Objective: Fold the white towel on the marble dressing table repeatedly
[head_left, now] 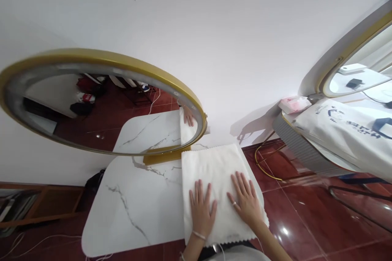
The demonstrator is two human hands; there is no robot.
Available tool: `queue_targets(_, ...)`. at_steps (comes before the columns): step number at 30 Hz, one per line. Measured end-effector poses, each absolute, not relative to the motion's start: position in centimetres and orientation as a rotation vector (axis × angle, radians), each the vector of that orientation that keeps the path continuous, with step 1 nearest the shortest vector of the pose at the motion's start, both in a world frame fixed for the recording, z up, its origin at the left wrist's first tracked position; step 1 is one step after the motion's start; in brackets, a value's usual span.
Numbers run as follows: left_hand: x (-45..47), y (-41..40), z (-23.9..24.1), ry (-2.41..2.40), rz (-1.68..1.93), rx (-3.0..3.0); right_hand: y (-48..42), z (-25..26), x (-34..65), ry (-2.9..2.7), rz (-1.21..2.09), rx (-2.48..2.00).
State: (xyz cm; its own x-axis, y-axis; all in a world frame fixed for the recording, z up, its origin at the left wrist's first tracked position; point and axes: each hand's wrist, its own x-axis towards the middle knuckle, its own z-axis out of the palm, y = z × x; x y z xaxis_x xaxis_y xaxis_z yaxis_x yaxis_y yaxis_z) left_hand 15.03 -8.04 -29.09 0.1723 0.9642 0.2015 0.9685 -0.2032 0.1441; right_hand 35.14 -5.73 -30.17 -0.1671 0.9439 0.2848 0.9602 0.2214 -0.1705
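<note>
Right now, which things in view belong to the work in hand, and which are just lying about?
In the work:
- white cloth, spread flat
- left hand and right hand, both laid open on it
- marbled table beneath

Just about:
- gold-framed mirror
- pink-and-white packet
- printed white fabric
- wooden shelf

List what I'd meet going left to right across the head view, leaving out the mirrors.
Wooden shelf → dark object → white cloth, with the left hand then the right hand flat on it → pink-and-white pack → white printed fabric.
</note>
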Motion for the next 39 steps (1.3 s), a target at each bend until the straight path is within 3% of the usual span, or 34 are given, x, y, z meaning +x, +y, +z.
queue_targets(4, 14.6, -8.4, -30.1, -1.928, -0.401, -2.319, -5.2, -31.1, 34.7, -2.159, -0.117, -1.739)
queue_targets(14, 13.9, 0.0, -30.8, -1.91, -0.457, -2.33, 2.5, -33.1, 34.0, -2.077, -0.203, -1.766)
queue_targets(24, 12.2, -8.2, -33.0, -2.047, -0.598, -2.251, -4.6, -32.6, 33.0, -2.173, -0.152, -1.622)
queue_targets(33, 9.8, 0.7, -29.9, -2.17, -0.754, -2.245, -4.6, -32.8, 32.8, -2.158, -0.174, -1.605)
queue_targets(39, 8.1, 1.5, -32.1, -2.151, -0.711, -2.234, -5.0, -32.4, 32.3, -2.188, -0.223, -1.624)
